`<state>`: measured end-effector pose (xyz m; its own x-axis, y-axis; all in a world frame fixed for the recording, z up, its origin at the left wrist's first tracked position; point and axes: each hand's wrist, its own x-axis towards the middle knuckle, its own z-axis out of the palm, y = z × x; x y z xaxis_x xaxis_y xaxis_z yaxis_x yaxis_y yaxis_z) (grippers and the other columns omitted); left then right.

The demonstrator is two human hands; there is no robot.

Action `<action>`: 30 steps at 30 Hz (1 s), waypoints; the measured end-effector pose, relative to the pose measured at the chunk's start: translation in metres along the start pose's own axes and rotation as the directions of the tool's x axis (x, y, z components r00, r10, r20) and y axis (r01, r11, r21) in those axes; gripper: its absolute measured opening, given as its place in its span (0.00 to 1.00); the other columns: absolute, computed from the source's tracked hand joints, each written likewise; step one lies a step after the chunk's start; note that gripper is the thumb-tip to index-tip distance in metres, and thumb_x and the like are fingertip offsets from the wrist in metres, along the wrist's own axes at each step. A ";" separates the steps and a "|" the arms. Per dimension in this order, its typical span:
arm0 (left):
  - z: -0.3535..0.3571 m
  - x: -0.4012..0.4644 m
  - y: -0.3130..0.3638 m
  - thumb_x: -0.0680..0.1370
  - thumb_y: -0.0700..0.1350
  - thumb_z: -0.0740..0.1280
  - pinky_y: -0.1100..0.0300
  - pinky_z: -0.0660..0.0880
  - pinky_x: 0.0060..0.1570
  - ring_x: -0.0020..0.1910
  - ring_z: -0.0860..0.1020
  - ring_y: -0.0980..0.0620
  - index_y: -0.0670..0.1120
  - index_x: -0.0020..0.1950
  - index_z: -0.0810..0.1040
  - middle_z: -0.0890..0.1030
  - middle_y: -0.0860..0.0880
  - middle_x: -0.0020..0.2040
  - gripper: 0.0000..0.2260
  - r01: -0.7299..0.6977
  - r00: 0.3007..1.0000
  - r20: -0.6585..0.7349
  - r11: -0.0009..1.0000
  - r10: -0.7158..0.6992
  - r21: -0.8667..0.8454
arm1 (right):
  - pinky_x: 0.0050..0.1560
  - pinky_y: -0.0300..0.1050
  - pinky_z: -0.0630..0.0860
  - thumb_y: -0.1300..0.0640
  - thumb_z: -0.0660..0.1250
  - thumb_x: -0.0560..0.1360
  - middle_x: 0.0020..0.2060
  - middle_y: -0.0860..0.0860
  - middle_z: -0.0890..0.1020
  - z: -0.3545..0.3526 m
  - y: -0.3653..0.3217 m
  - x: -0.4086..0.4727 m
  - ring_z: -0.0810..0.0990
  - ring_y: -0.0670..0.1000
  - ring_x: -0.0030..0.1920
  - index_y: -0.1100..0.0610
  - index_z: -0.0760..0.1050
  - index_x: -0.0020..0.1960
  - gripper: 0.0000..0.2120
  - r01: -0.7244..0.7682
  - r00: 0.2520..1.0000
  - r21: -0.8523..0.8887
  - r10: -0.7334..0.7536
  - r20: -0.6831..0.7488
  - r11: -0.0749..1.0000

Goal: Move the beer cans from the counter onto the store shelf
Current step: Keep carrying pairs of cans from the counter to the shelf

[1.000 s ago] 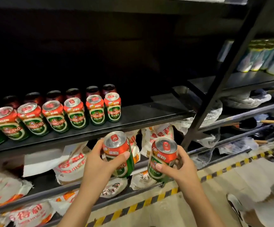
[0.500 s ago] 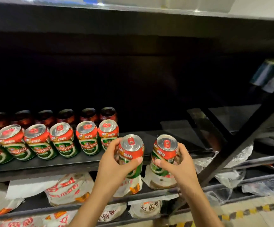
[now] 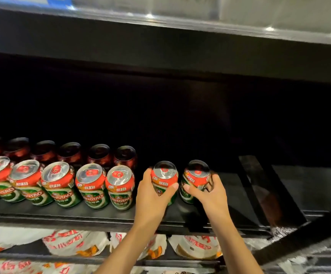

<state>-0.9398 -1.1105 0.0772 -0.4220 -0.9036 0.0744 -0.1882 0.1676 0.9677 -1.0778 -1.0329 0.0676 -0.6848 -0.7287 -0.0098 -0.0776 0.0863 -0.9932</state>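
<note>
My left hand (image 3: 152, 196) grips a red and green beer can (image 3: 164, 177) over the black shelf (image 3: 81, 214), just right of the front row of cans (image 3: 119, 186). My right hand (image 3: 210, 192) grips a second can (image 3: 195, 177) beside it, further right. Both cans are upright, low over the shelf board; whether they touch it is hidden by my hands. Behind the front row stands a darker back row of cans (image 3: 99, 155).
The shelf's right part (image 3: 309, 186) is bare, crossed by a slanted black frame bar (image 3: 259, 194). A shelf board (image 3: 160, 36) hangs overhead. Below, a lower shelf holds white and red bagged goods (image 3: 77, 244).
Both hands have lifted the two cans from below the shelf edge up and forward onto the shelf level, to the right of the row. The camera has moved closer.
</note>
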 end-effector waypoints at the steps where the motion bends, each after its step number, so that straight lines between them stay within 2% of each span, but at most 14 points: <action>1: 0.003 0.004 -0.005 0.71 0.52 0.72 0.63 0.74 0.53 0.54 0.76 0.60 0.60 0.58 0.66 0.76 0.56 0.54 0.22 0.010 1.000 -0.008 1.000 -0.009 0.016 | 0.48 0.35 0.78 0.62 0.77 0.65 0.52 0.47 0.81 0.001 0.001 0.004 0.81 0.42 0.50 0.50 0.71 0.58 0.26 0.003 1.000 0.005 -0.003 -0.003 1.000; 4: 0.011 0.013 -0.014 0.70 0.55 0.72 0.53 0.76 0.54 0.54 0.76 0.54 0.55 0.58 0.67 0.76 0.52 0.54 0.21 0.018 0.999 -0.034 0.999 -0.016 0.048 | 0.46 0.34 0.78 0.64 0.77 0.64 0.49 0.45 0.81 0.003 0.005 0.015 0.81 0.42 0.49 0.47 0.71 0.54 0.25 -0.002 1.000 0.008 0.002 -0.009 1.000; 6: 0.014 0.018 -0.015 0.70 0.55 0.72 0.51 0.76 0.55 0.54 0.76 0.53 0.53 0.58 0.67 0.75 0.50 0.55 0.21 0.032 0.998 -0.052 0.999 -0.030 0.040 | 0.51 0.40 0.79 0.62 0.78 0.64 0.49 0.49 0.83 0.005 0.008 0.023 0.82 0.48 0.51 0.53 0.74 0.57 0.25 0.001 1.000 0.000 -0.001 0.014 1.000; 8: 0.015 0.023 -0.015 0.71 0.53 0.72 0.55 0.75 0.55 0.54 0.75 0.53 0.54 0.57 0.66 0.74 0.49 0.55 0.20 0.041 0.997 -0.071 0.998 -0.038 0.039 | 0.53 0.43 0.79 0.61 0.78 0.63 0.51 0.50 0.83 0.008 0.008 0.027 0.83 0.48 0.51 0.55 0.73 0.61 0.29 0.003 1.000 -0.004 -0.003 0.029 1.000; 11: 0.014 0.029 -0.013 0.72 0.50 0.72 0.63 0.70 0.51 0.52 0.73 0.57 0.52 0.59 0.66 0.71 0.54 0.50 0.21 0.014 0.993 -0.117 0.998 -0.007 0.057 | 0.51 0.40 0.78 0.61 0.78 0.64 0.51 0.47 0.82 0.014 0.007 0.032 0.82 0.45 0.51 0.50 0.71 0.59 0.28 0.013 1.000 -0.003 -0.013 0.028 1.000; 13: 0.012 0.031 -0.010 0.72 0.47 0.72 0.71 0.69 0.43 0.47 0.73 0.63 0.50 0.54 0.69 0.70 0.58 0.45 0.16 -0.004 0.990 -0.141 0.998 0.013 0.067 | 0.51 0.38 0.77 0.61 0.78 0.64 0.51 0.45 0.81 0.018 0.007 0.033 0.81 0.44 0.51 0.48 0.70 0.59 0.29 0.024 0.999 -0.002 -0.024 0.040 1.000; 15: 0.011 0.034 -0.012 0.72 0.46 0.73 0.71 0.70 0.42 0.45 0.74 0.67 0.54 0.50 0.69 0.72 0.58 0.43 0.14 -0.022 0.986 -0.166 0.998 0.033 0.064 | 0.50 0.37 0.77 0.62 0.78 0.64 0.52 0.45 0.80 0.021 0.009 0.035 0.80 0.43 0.52 0.49 0.68 0.61 0.30 0.024 0.998 -0.005 -0.024 0.053 1.000; 18: 0.013 0.038 -0.021 0.71 0.49 0.73 0.56 0.74 0.52 0.51 0.75 0.54 0.51 0.58 0.69 0.75 0.55 0.47 0.19 -0.022 0.982 -0.188 0.998 0.034 0.065 | 0.49 0.34 0.77 0.62 0.77 0.65 0.53 0.44 0.80 0.024 0.010 0.036 0.79 0.42 0.52 0.48 0.68 0.62 0.31 0.026 0.996 -0.012 -0.025 0.082 1.000; 19: 0.013 0.039 -0.022 0.71 0.49 0.73 0.55 0.73 0.53 0.53 0.74 0.52 0.50 0.61 0.69 0.74 0.54 0.49 0.22 -0.017 0.981 -0.194 0.998 0.029 0.065 | 0.50 0.35 0.76 0.62 0.77 0.65 0.53 0.44 0.80 0.025 0.011 0.036 0.79 0.42 0.53 0.47 0.67 0.62 0.31 0.027 0.996 -0.015 -0.026 0.090 1.000; 20: 0.014 0.040 -0.023 0.71 0.49 0.73 0.56 0.73 0.54 0.53 0.73 0.51 0.49 0.62 0.68 0.73 0.53 0.49 0.23 -0.014 0.979 -0.201 0.998 0.025 0.058 | 0.51 0.35 0.76 0.62 0.77 0.65 0.53 0.44 0.80 0.025 0.012 0.037 0.79 0.43 0.53 0.47 0.67 0.61 0.31 0.027 0.995 -0.014 -0.025 0.099 1.000; 23: 0.015 0.039 -0.025 0.71 0.50 0.72 0.56 0.72 0.54 0.54 0.73 0.50 0.51 0.58 0.67 0.72 0.54 0.48 0.20 -0.020 0.980 -0.198 0.997 0.034 0.070 | 0.53 0.37 0.77 0.62 0.77 0.65 0.54 0.44 0.80 0.024 0.014 0.038 0.80 0.43 0.54 0.45 0.68 0.61 0.30 0.035 0.993 -0.019 -0.033 0.117 0.999; 25: 0.015 0.041 -0.029 0.70 0.52 0.72 0.53 0.73 0.56 0.55 0.74 0.49 0.49 0.62 0.68 0.74 0.51 0.51 0.24 -0.019 0.983 -0.183 0.997 0.032 0.071 | 0.53 0.38 0.77 0.62 0.77 0.66 0.53 0.43 0.80 0.024 0.016 0.039 0.80 0.43 0.53 0.43 0.67 0.59 0.30 0.043 0.991 -0.016 -0.041 0.129 0.999; 28: 0.015 0.042 -0.033 0.70 0.52 0.72 0.58 0.70 0.58 0.58 0.72 0.53 0.50 0.69 0.64 0.72 0.53 0.55 0.31 -0.021 0.983 -0.182 0.998 0.031 0.053 | 0.51 0.32 0.76 0.62 0.76 0.66 0.54 0.42 0.80 0.025 0.022 0.038 0.80 0.40 0.53 0.43 0.67 0.60 0.30 0.057 0.989 -0.013 -0.055 0.140 0.998; 30: 0.015 0.040 -0.036 0.70 0.52 0.73 0.60 0.69 0.58 0.59 0.71 0.55 0.53 0.70 0.62 0.71 0.53 0.56 0.32 -0.025 0.984 -0.174 0.999 0.031 0.035 | 0.51 0.33 0.76 0.62 0.76 0.65 0.54 0.46 0.82 0.024 0.027 0.036 0.80 0.43 0.56 0.47 0.69 0.62 0.30 0.069 0.988 -0.013 -0.066 0.140 0.998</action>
<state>-0.9632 -1.1466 0.0421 -0.2666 -0.9528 0.1449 -0.2083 0.2038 0.9566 -1.0870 -1.0732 0.0374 -0.5699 -0.8207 0.0397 -0.1338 0.0450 -0.9900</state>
